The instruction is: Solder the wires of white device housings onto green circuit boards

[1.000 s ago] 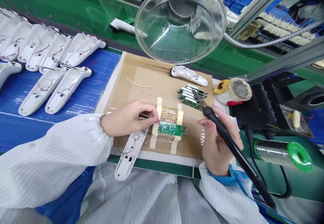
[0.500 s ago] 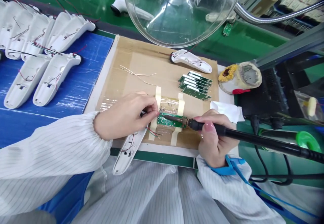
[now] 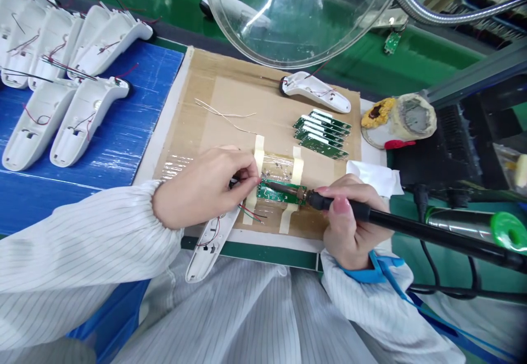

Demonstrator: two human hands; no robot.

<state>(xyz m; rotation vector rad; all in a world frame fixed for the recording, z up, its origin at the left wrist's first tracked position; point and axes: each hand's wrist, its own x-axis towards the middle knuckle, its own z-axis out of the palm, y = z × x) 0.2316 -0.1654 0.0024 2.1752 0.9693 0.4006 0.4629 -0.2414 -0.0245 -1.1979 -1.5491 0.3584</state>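
Observation:
My right hand (image 3: 354, 221) grips the black handle of a soldering iron (image 3: 411, 227). The iron's tip lies over the left part of a small green circuit board (image 3: 284, 195). At the board's left end my left hand (image 3: 209, 185) is closed, thumb and forefinger pinched together; whatever is between the fingertips is too small to make out. Under that hand a white curved plastic housing (image 3: 212, 243) slants over the table's front edge, its upper end hidden. Red and dark wires (image 3: 253, 214) stick out from it beside the board.
Masking tape strips (image 3: 296, 166) lie on the cardboard (image 3: 222, 78). Solder wire (image 3: 226, 115), stacked green boards (image 3: 321, 133) and another housing (image 3: 317, 92) lie behind. More white housings (image 3: 86, 122) rest on the blue surface at left. A clear round shield (image 3: 304, 34) hangs above; a tin (image 3: 415, 119) stands right.
The whole view has shifted slightly. Both hands, the soldering iron and the board keep nearly the same places relative to each other.

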